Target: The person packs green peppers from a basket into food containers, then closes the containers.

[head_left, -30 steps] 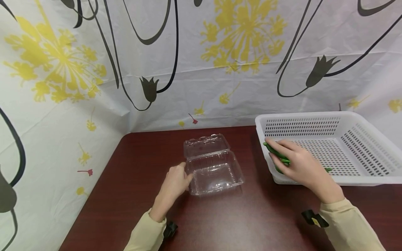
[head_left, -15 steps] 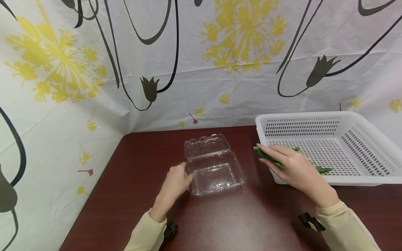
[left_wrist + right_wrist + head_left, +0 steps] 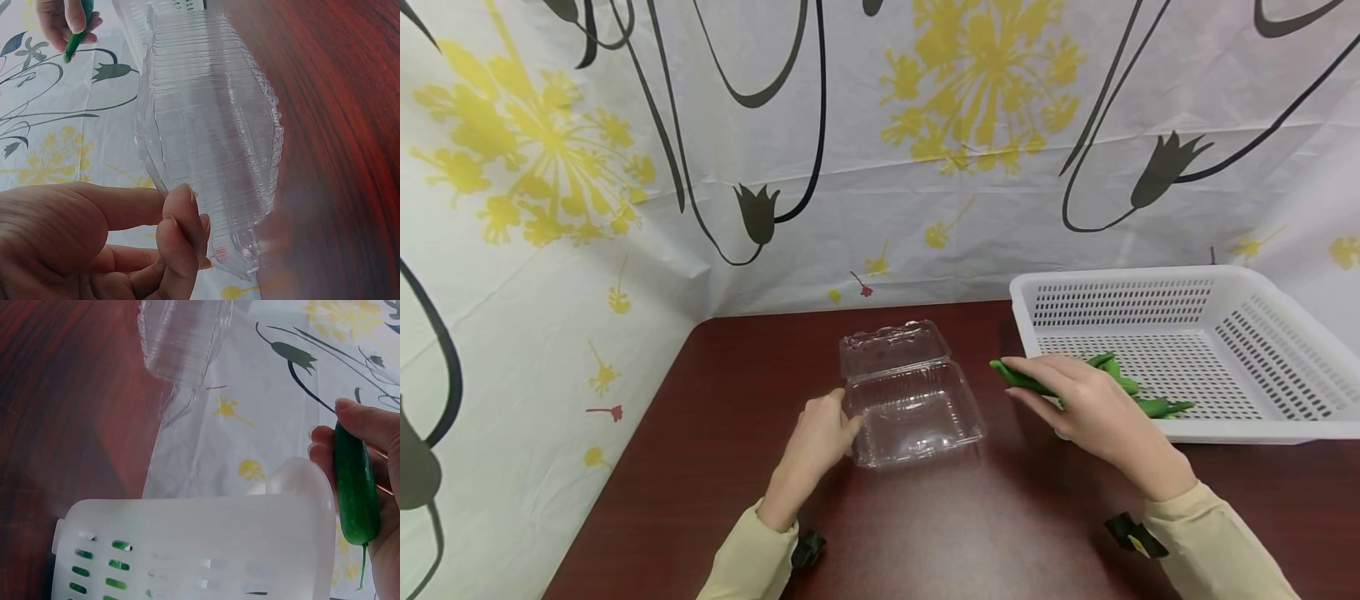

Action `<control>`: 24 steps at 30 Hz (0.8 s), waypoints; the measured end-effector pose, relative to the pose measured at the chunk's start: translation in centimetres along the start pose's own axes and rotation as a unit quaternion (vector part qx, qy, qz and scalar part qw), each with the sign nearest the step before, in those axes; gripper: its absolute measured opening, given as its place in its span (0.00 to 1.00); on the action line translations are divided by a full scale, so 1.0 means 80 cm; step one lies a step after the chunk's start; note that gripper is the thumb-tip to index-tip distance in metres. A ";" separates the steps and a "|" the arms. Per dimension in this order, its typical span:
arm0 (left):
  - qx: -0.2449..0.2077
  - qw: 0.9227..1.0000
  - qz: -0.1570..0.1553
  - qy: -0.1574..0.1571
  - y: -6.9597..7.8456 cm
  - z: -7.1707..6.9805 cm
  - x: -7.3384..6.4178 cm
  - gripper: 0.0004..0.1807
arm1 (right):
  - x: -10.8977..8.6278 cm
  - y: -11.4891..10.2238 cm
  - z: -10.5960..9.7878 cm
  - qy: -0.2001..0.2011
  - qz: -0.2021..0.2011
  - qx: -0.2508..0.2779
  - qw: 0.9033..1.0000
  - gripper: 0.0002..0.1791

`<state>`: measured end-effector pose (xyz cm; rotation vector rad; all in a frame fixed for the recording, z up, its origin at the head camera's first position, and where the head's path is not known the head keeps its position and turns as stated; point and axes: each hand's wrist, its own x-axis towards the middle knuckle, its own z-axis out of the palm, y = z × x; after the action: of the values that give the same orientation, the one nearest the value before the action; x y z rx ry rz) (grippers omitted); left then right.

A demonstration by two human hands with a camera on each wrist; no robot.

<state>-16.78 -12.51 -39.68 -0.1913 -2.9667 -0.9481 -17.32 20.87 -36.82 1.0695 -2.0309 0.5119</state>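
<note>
- The right hand [image 3: 1086,408] holds one green vegetable [image 3: 356,487] in a narrow grip; the right wrist view shows its fingers [image 3: 323,436] and thumb around it, where the head view shows the back of the hand covering much of it.
- Only the right wrist view gives the vegetable's whole length, with a thin stem trailing at one end; the head view shows the other end poking past the fingertips.
- The left hand [image 3: 820,429] pinches the edge of a clear plastic container [image 3: 917,421]; the left wrist view shows its fingers [image 3: 181,250] curled at that edge, while in the head view they are mostly turned away.
- From the head, the container lies open on the worktop [image 3: 925,533], its lid [image 3: 895,352] tipped back on the far side; the left wrist view brings out the ribbed wall.
- The held vegetable is raised beside the near left corner of a white basket [image 3: 1142,275], nearer to it than to the container.
- The head view looks down on more green vegetables [image 3: 1157,407] inside the basket, close to the right hand; the right wrist view catches only bits of green through slots in its side.
- Behind everything hangs a white sheet [image 3: 850,242] with yellow and grey flowers, seen broadly from the head and partly from both wrists.
</note>
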 end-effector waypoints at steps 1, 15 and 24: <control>0.000 1.000 0.000 0.000 0.000 0.000 0.000 0.29 | 0.000 -0.001 0.000 0.000 0.000 -0.001 1.000 0.27; 0.002 1.000 -0.007 -0.004 0.001 -0.001 -0.001 0.30 | 0.004 -0.013 0.011 -0.006 -0.023 0.019 1.000 0.22; 0.002 1.000 0.003 -0.001 0.001 -0.001 -0.002 0.29 | 0.002 -0.018 0.019 -0.013 -0.024 0.024 0.999 0.22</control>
<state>-16.62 -12.46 -39.58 -0.1997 -2.9672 -0.9426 -16.88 18.97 -37.66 1.1570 -2.0203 0.5276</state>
